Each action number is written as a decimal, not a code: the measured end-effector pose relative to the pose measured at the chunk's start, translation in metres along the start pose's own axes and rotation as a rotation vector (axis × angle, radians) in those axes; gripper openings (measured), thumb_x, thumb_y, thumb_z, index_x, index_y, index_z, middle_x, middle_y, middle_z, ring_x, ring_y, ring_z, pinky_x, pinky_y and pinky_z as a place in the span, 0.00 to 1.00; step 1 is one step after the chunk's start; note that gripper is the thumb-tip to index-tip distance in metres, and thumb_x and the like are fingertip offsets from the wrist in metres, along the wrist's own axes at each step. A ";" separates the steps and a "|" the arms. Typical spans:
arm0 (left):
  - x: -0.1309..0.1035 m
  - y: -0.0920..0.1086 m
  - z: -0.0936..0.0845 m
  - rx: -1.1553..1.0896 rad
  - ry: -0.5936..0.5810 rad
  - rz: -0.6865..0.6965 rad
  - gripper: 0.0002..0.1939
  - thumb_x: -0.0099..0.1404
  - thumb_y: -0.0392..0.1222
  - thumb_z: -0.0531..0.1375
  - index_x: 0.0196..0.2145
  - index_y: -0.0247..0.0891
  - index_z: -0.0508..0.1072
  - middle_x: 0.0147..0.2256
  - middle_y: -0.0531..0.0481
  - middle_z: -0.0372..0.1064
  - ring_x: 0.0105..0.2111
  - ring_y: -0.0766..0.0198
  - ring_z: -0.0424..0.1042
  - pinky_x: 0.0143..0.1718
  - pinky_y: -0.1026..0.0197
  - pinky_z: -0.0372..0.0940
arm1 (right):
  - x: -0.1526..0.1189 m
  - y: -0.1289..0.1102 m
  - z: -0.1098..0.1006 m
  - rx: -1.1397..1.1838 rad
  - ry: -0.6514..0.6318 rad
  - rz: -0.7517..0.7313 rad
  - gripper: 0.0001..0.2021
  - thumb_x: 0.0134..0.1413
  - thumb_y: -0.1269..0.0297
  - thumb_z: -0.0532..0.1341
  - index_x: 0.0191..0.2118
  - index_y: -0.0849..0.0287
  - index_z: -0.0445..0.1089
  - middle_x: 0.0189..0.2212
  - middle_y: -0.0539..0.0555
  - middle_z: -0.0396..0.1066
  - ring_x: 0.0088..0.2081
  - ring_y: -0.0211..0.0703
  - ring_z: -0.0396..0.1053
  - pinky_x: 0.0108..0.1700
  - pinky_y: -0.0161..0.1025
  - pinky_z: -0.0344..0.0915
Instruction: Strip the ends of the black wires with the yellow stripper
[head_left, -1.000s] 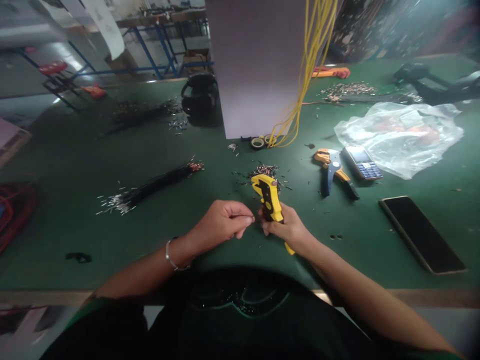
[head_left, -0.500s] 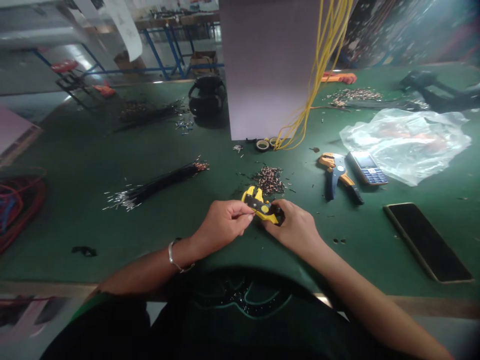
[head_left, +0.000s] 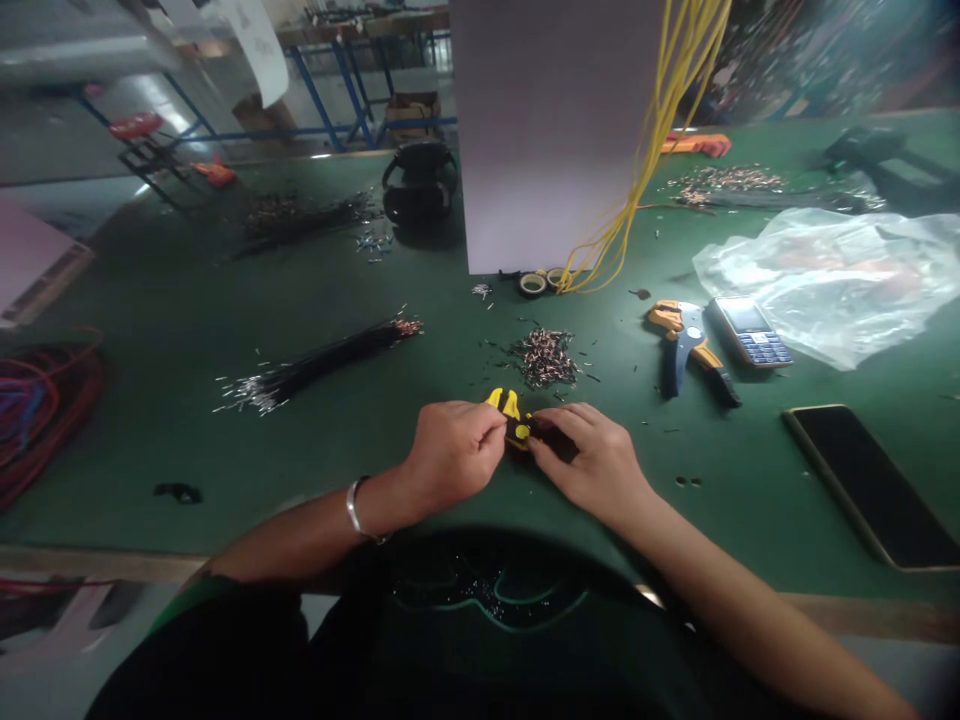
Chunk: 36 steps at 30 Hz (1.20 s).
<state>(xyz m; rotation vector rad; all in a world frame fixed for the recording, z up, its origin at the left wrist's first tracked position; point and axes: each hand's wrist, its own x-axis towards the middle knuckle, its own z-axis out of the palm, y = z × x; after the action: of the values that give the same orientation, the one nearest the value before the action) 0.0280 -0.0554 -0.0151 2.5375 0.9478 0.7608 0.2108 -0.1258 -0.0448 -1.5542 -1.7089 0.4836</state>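
Yellow-and-black wire strippers (head_left: 517, 428) sit between my two hands, low over the green table, with their yellow jaws pointing away from me. My right hand (head_left: 592, 450) is closed around the handle end, which its fingers mostly cover. My left hand (head_left: 459, 450) is closed in a pinch against the near left side of the tool. Whatever its fingertips hold is hidden. Just beyond the jaws lies a pile of short copper-tipped black wire pieces (head_left: 546, 358). A bundle of black wires (head_left: 330, 362) with silvery and copper ends rests to the left.
Orange-and-blue wire strippers (head_left: 690, 345), a keypad phone (head_left: 750, 332) and a smartphone (head_left: 870, 480) lie to the right. Behind them is a clear plastic bag (head_left: 825, 285). A pale upright panel (head_left: 555, 140) stands ahead, with yellow wires (head_left: 675, 110) hanging beside it and tape rolls (head_left: 532, 285) at its foot.
My left hand has closed in nearer the strippers and curled more. The thin dark strand at its fingertips no longer shows. The tool has turned slightly, and the whole view has shifted a little.
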 end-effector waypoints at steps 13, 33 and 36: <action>-0.004 0.014 0.000 -0.168 -0.126 0.026 0.10 0.61 0.33 0.56 0.24 0.35 0.74 0.19 0.52 0.71 0.20 0.69 0.67 0.25 0.65 0.58 | 0.002 -0.006 -0.001 0.994 -0.230 0.404 0.10 0.49 0.59 0.69 0.28 0.60 0.73 0.19 0.50 0.72 0.23 0.37 0.69 0.28 0.37 0.67; 0.011 0.012 -0.015 -0.966 -0.464 -0.637 0.05 0.55 0.38 0.63 0.25 0.34 0.75 0.15 0.55 0.66 0.14 0.75 0.59 0.16 0.70 0.55 | 0.004 -0.004 0.000 1.360 -0.356 0.504 0.08 0.48 0.64 0.70 0.29 0.61 0.72 0.20 0.48 0.72 0.19 0.35 0.69 0.25 0.35 0.70; 0.011 0.011 -0.012 -1.029 -0.461 -0.647 0.06 0.55 0.38 0.63 0.24 0.34 0.75 0.14 0.55 0.66 0.14 0.75 0.58 0.16 0.70 0.54 | 0.004 -0.003 -0.001 1.374 -0.375 0.494 0.09 0.48 0.63 0.70 0.30 0.61 0.71 0.20 0.47 0.72 0.20 0.35 0.68 0.26 0.37 0.71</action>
<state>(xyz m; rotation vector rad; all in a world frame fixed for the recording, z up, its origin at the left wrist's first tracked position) 0.0330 -0.0545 0.0036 1.3043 0.8212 0.2916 0.2091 -0.1223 -0.0409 -0.7845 -0.7208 1.8001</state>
